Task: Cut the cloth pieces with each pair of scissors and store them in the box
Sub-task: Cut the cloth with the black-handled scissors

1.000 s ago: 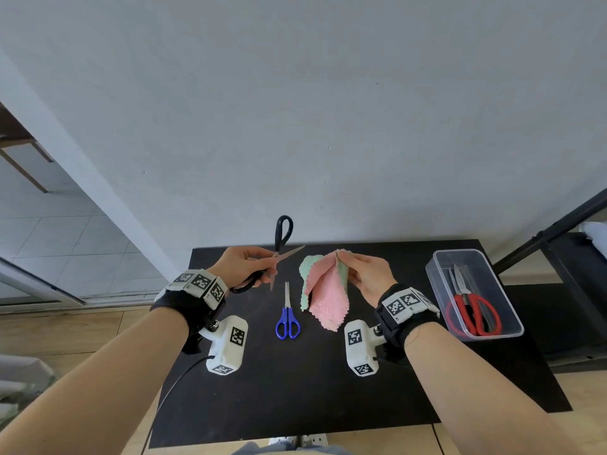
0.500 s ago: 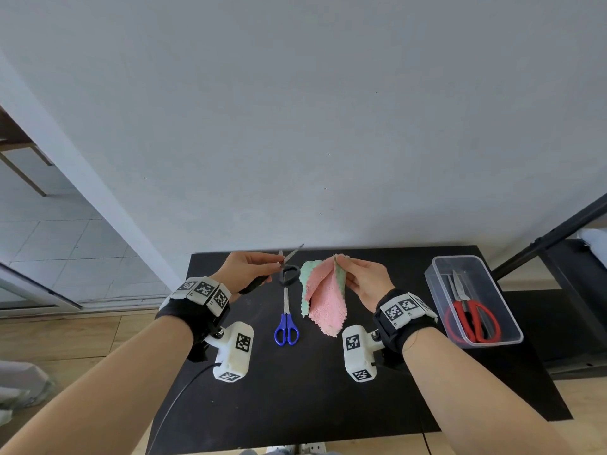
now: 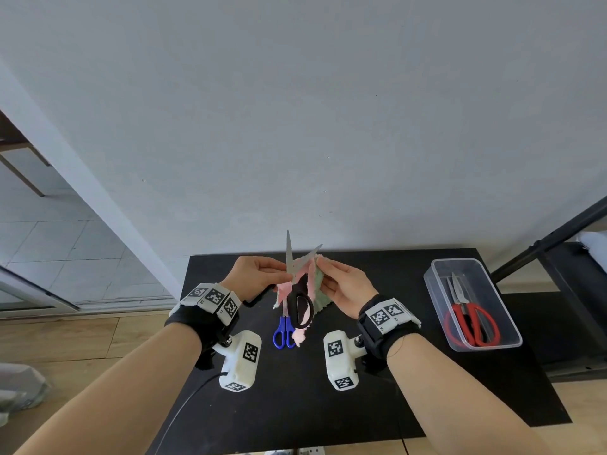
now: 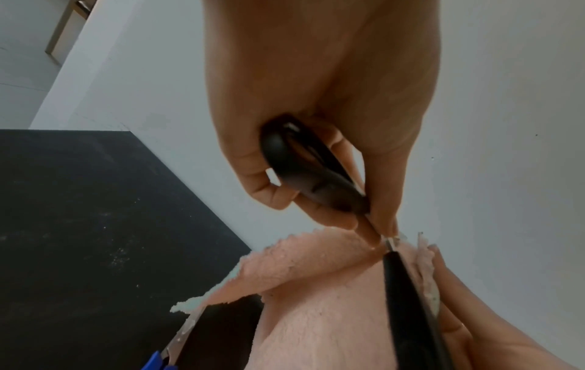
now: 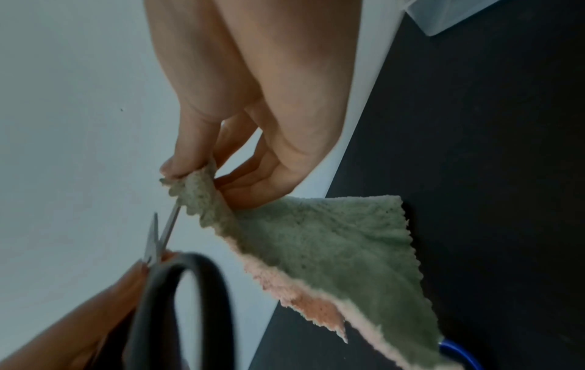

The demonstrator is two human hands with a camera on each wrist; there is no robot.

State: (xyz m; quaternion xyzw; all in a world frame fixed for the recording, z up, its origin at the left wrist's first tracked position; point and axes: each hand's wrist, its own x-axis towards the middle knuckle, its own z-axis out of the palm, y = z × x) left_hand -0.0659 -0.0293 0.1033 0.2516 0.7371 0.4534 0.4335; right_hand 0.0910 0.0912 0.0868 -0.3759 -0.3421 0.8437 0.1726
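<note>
My left hand (image 3: 279, 270) grips one black handle of the black scissors (image 3: 300, 308); in the left wrist view its fingers (image 4: 278, 197) curl round that handle loop. The blades point up and stand apart at the cloth's top edge. The other handle loop hangs free in front of the cloth. My right hand (image 3: 323, 267) pinches the top corner of the pink and green cloth (image 3: 318, 292), which hangs above the table; in the right wrist view the cloth (image 5: 316, 240) shows its green side. Blue scissors (image 3: 284, 331) lie on the black table (image 3: 295, 405) below the cloth.
A clear plastic box (image 3: 437, 292) stands at the table's right side with red scissors (image 3: 473, 323) and another pair inside. A grey wall rises just behind the table. A black frame (image 3: 558, 234) stands to the right of the table.
The black scissors have swung round from lying sideways to blades up and apart, now at the cloth's top edge. My two hands have come closer together.
</note>
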